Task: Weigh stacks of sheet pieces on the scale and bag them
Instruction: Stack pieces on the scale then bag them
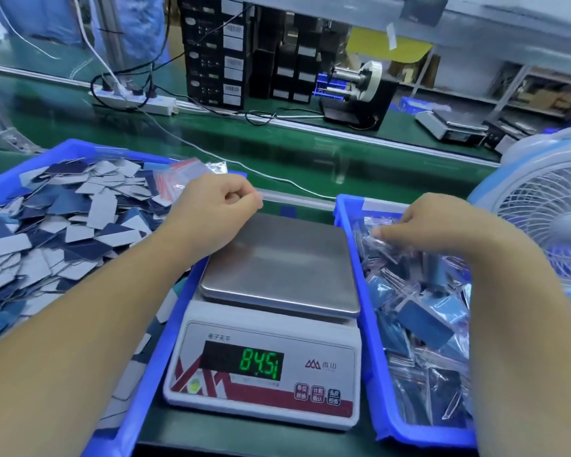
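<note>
- We've got a green bench mat [310,153] under everything, shelving and black boxes [215,51] way behind our fingers.
- Left hand [211,206] curled closed, nothing visibly in it, just past the white digital scale [271,324] with its bare steel pan.
- Right hand [442,229] pinching a clear bagged pack [381,240] in the right blue plastic bin [350,245].
- Loose blue-and-grey sheet pieces [63,225] fill the left blue tray [80,150]; white fan [548,209] right of our fingers.

Scale [271,324] centre, before me, between two bins. Left bin [152,374]: loose sheet pieces [63,232], empty bags [175,179] at far corner. Right bin [366,291]: filled bags [419,311]. My left hand [215,206] over scale's far left corner; my right hand [432,225] over right bin. Fan [548,212] right of it. Power strip [136,100] behind.
</note>
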A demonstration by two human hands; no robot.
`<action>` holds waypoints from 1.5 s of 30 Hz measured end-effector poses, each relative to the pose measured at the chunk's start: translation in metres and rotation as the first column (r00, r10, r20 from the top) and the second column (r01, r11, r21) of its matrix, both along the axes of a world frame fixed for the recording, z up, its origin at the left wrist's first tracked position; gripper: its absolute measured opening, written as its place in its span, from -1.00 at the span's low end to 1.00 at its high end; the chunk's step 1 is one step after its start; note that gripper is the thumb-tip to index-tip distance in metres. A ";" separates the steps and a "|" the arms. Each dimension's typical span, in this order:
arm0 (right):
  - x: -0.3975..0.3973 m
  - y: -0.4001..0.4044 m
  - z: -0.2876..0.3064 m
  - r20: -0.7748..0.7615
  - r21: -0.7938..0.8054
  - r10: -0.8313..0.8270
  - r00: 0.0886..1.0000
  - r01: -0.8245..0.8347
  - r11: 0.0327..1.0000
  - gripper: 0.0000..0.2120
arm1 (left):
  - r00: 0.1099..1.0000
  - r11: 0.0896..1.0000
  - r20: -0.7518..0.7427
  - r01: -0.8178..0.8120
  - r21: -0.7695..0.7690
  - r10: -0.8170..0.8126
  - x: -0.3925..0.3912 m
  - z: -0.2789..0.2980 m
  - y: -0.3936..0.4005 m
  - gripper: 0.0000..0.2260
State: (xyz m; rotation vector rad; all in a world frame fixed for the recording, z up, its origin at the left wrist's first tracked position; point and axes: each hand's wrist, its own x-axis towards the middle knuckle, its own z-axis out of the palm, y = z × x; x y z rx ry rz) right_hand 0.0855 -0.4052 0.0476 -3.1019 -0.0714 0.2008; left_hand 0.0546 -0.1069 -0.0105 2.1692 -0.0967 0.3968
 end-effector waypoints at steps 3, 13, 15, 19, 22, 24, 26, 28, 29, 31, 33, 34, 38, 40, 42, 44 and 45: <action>0.001 0.006 -0.007 -0.043 -0.065 0.012 0.999 -0.014 0.998 -0.47 | 1.000 1.000 -0.009 -0.011 -0.008 0.011 0.001 0.000 0.001 -0.81; 0.000 0.042 -0.016 0.327 0.177 0.071 0.942 -0.134 0.975 -0.63 | 0.998 0.996 -0.020 -0.053 -0.073 0.052 0.004 0.008 0.006 -0.80; -0.006 0.059 -0.022 0.356 0.194 0.213 0.910 -0.295 0.936 -0.58 | 0.999 0.999 -0.027 -0.035 -0.033 0.034 0.002 0.024 0.013 -0.80; -0.020 0.084 -0.036 0.381 0.180 0.490 0.784 -0.583 0.793 -0.58 | 0.982 0.985 -0.190 0.054 0.164 -0.022 -0.002 0.049 0.043 -0.84; -0.027 0.098 -0.042 0.346 0.154 0.590 0.730 -0.664 0.732 -0.61 | 0.934 0.892 -0.350 0.097 0.441 0.071 -0.010 0.047 0.078 -0.90; -0.029 0.102 -0.044 0.346 0.168 0.607 0.716 -0.684 0.710 -0.62 | 0.882 0.813 -0.442 0.135 0.566 0.161 -0.020 0.037 0.099 -0.96; -0.029 0.103 -0.045 0.360 0.177 0.611 0.705 -0.694 0.697 -0.61 | 0.822 0.796 -0.534 0.182 0.578 0.200 -0.028 0.026 0.113 -0.83; -0.030 0.104 -0.045 0.394 0.175 0.613 0.685 -0.710 0.682 -0.62 | 0.790 0.822 -0.583 0.194 0.535 0.192 -0.036 0.019 0.118 -0.67; -0.031 0.105 -0.045 0.424 0.172 0.612 0.667 -0.723 0.669 -0.63 | 0.787 0.830 -0.590 0.200 0.521 0.181 -0.039 0.017 0.118 -0.61; -0.032 0.108 -0.045 0.480 0.174 0.607 0.633 -0.747 0.641 -0.65 | 0.794 0.812 -0.583 0.219 0.541 0.175 -0.041 0.012 0.110 -0.50; -0.034 0.111 -0.046 0.511 0.199 0.604 0.611 -0.768 0.609 -0.69 | 0.808 0.764 -0.556 0.230 0.603 0.194 -0.041 0.004 0.099 -0.37; -0.035 0.111 -0.046 0.522 0.210 0.604 0.602 -0.777 0.593 -0.70 | 0.821 0.736 -0.532 0.229 0.638 0.206 -0.042 -0.002 0.092 -0.32; -0.035 0.111 -0.047 0.531 0.224 0.600 0.598 -0.782 0.582 -0.70 | 0.857 0.618 -0.454 0.222 0.754 0.246 -0.043 -0.018 0.080 -0.18; -0.035 0.111 -0.047 0.530 0.225 0.600 0.599 -0.782 0.582 -0.70 | 0.860 0.595 -0.436 0.209 0.776 0.266 -0.042 -0.021 0.081 -0.17; -0.036 0.111 -0.046 0.524 0.237 0.602 0.603 -0.782 0.577 -0.71 | 0.861 0.617 -0.431 0.190 0.763 0.269 -0.041 -0.022 0.083 -0.21; -0.037 0.110 -0.047 0.513 0.251 0.604 0.610 -0.779 0.575 -0.71 | 0.874 0.664 -0.411 0.147 0.734 0.261 -0.039 -0.022 0.082 -0.28; -0.037 0.110 -0.047 0.506 0.258 0.603 0.616 -0.776 0.576 -0.71 | 0.883 0.685 -0.394 0.123 0.718 0.255 -0.038 -0.021 0.082 -0.33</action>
